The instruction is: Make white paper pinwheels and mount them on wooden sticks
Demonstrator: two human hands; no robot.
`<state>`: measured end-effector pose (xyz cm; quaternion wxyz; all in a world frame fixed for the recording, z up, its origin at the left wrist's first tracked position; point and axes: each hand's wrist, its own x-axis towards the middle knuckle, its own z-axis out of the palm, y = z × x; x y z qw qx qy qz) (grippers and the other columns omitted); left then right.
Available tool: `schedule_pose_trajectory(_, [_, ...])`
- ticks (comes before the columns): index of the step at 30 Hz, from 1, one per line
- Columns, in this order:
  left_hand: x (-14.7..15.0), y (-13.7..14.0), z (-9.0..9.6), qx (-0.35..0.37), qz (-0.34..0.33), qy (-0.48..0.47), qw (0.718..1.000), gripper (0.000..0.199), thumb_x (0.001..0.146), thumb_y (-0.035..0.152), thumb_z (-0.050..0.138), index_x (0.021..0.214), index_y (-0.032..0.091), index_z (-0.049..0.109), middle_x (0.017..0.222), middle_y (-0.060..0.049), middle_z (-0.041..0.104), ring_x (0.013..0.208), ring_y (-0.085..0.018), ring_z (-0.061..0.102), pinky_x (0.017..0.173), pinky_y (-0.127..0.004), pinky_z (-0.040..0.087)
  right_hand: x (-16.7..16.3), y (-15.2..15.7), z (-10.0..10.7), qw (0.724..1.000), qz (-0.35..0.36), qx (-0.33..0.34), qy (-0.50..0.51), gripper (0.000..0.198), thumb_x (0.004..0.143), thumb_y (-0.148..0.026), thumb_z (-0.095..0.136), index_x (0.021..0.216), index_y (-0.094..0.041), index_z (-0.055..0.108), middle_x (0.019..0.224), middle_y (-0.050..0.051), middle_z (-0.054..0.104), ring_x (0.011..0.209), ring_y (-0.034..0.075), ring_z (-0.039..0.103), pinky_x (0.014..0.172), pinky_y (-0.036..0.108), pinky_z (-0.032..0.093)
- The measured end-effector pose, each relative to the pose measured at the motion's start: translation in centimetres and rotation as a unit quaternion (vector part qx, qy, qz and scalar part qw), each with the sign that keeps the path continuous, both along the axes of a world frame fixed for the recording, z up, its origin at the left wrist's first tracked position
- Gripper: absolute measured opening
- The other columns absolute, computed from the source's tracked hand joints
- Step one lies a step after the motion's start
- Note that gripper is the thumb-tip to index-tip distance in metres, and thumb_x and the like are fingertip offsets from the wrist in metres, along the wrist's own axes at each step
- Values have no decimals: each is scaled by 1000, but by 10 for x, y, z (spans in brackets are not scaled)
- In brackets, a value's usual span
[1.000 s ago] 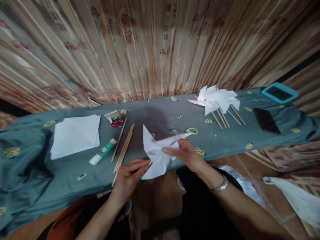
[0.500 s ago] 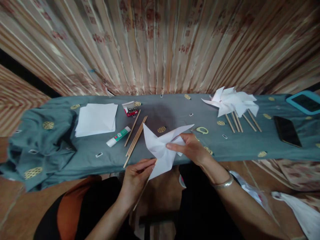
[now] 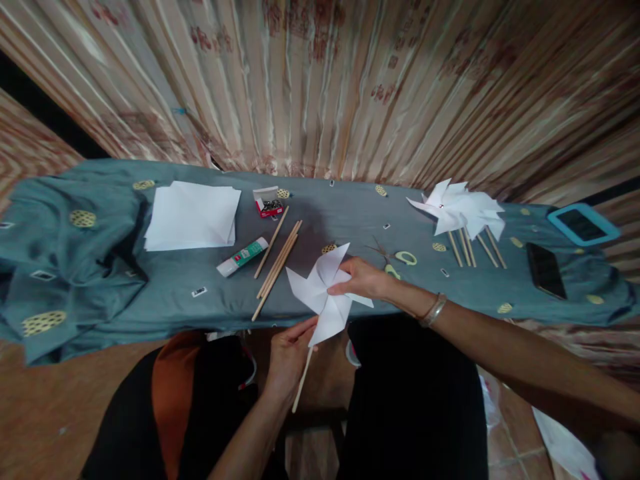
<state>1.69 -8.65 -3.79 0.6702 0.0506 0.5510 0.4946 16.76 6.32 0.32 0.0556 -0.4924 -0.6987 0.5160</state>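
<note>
A white paper pinwheel (image 3: 327,283) on a thin wooden stick (image 3: 303,383) is held over the front edge of the cloth-covered table. My left hand (image 3: 293,350) grips the stick just beneath the lower blade, its fingertips partly behind the paper. With the thumb on the centre of the pinwheel, my right hand (image 3: 363,279) pinches it; the other fingers are behind the blades. Scissors with pale green handles (image 3: 405,257) lie just beyond my right hand. Several loose wooden sticks (image 3: 280,257) rest to the left of the pinwheel.
A glue stick (image 3: 243,257), a small red box of metal pins (image 3: 269,203) and a stack of white paper (image 3: 193,217) are on the left. Several pinwheels (image 3: 463,210) lie at right, near a black phone (image 3: 546,270) and a blue-framed device (image 3: 584,224). Bunched cloth (image 3: 70,267) covers the left end.
The pinwheel has turned in my hands, its blades now facing me more and its stick showing below. My view has shifted slightly, and the scissors show more fully.
</note>
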Motion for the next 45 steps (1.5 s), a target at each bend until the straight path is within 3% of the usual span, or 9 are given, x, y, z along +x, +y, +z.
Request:
schedule_pose_trajectory(6, [2,-1,-8,12,8,23,1000,34,49,31,88,79,17,81,78,-9,78,66,-16,65,57,-22,48,-6,4,8,995,55,25,-74,16,66,-23,75,80,-15,77,75,1,74,74,18,67,66,24,48])
schedule_pose_trajectory(9, [3,-2,-10,10,10,22,1000,34,50,31,87,80,17,81,76,-10,77,68,-17,66,58,-23,48,-8,5,15,990,68,54,-108,15,65,-24,76,79,-19,77,74,0,74,79,20,68,67,25,47])
schedule_pose_trajectory(13, [5,-1,-7,-6,15,15,1000,33,51,27,86,81,16,81,60,-5,71,54,-10,56,56,-22,45,-9,6,22,980,98,87,-150,12,65,-26,77,77,-22,77,73,-2,74,78,19,68,65,24,45])
schedule_pose_trajectory(23, [7,2,-2,-27,32,-4,999,32,44,25,88,74,15,80,52,-2,66,48,-6,52,50,-17,40,-10,7,25,978,93,46,-181,17,69,-31,76,79,-17,77,71,-1,70,75,18,66,64,24,43])
schedule_pose_trajectory(30, [6,3,3,-39,29,-25,998,33,41,24,89,71,16,80,51,-2,67,48,-6,54,49,-16,42,-15,12,27,970,100,31,-220,19,69,-34,76,74,-16,75,64,-3,64,67,14,59,55,21,38])
schedule_pose_trajectory(45, [7,5,2,-42,27,-63,997,39,38,27,92,72,15,78,55,-2,69,48,-6,57,51,-16,44,-23,13,31,963,139,55,-225,7,73,-26,75,75,-19,75,65,-3,67,70,16,65,68,25,46])
